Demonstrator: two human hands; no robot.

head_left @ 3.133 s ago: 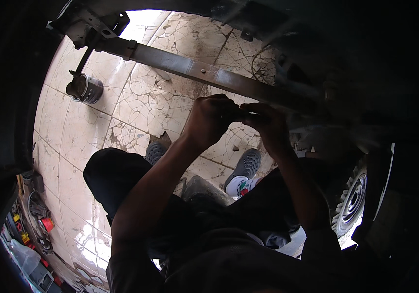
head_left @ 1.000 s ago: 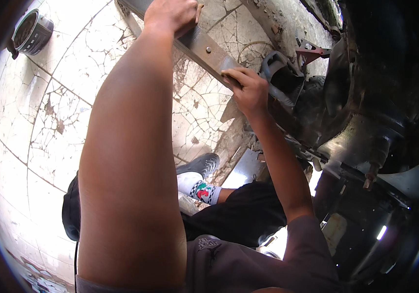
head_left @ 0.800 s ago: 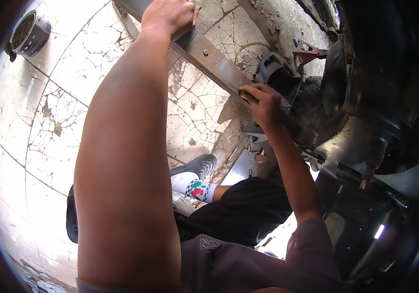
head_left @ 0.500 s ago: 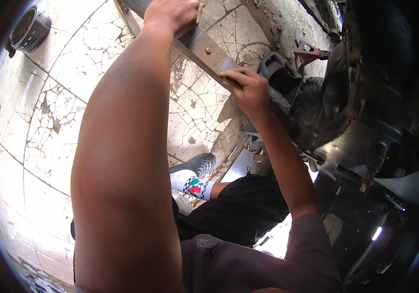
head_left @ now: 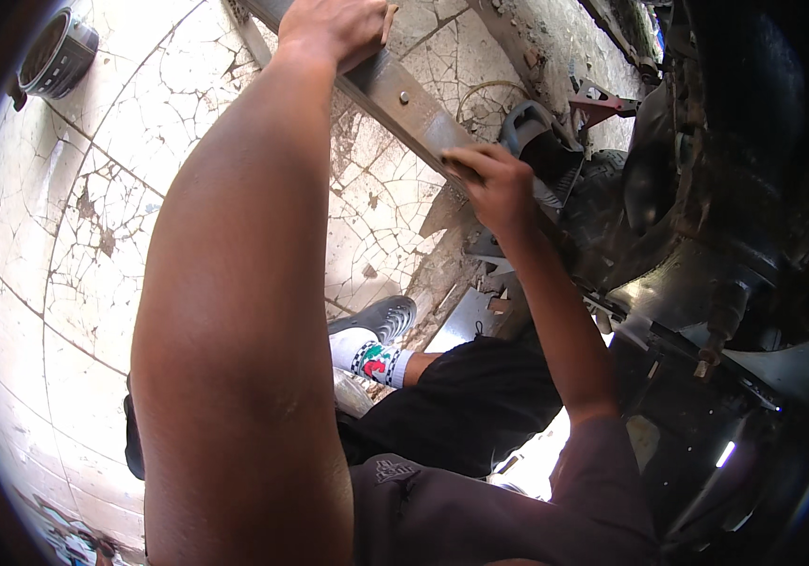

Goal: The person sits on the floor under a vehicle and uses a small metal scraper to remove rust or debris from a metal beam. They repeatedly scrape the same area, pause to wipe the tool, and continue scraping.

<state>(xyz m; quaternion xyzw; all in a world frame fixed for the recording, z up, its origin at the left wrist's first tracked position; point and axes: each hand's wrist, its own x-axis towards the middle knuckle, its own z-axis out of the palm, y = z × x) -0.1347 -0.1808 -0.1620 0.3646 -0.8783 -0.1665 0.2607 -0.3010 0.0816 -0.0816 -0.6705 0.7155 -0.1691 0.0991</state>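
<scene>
A long, flat metal bar [head_left: 421, 118] with a small bolt or stud [head_left: 404, 97] on its face slopes from the upper left toward the centre. My left hand [head_left: 337, 33] is closed over it near the top edge; most of its fingers are hidden. Farther down the bar, my right hand [head_left: 499, 184] has its fingers bent and pressed together against the surface. Whatever lies under those fingertips, if anything, is too small or hidden to name.
A dark bucket [head_left: 63, 57] stands at far left on the cracked tile floor [head_left: 93, 217]. Beside my right hand lies a grey and black slipper-like object [head_left: 541, 141]. Dark machinery [head_left: 687, 255] fills the right side. My foot in a grey shoe [head_left: 387, 319] is below the bar.
My right hand has slid a little down and to the right along the bar. The left hand stays in about the same place.
</scene>
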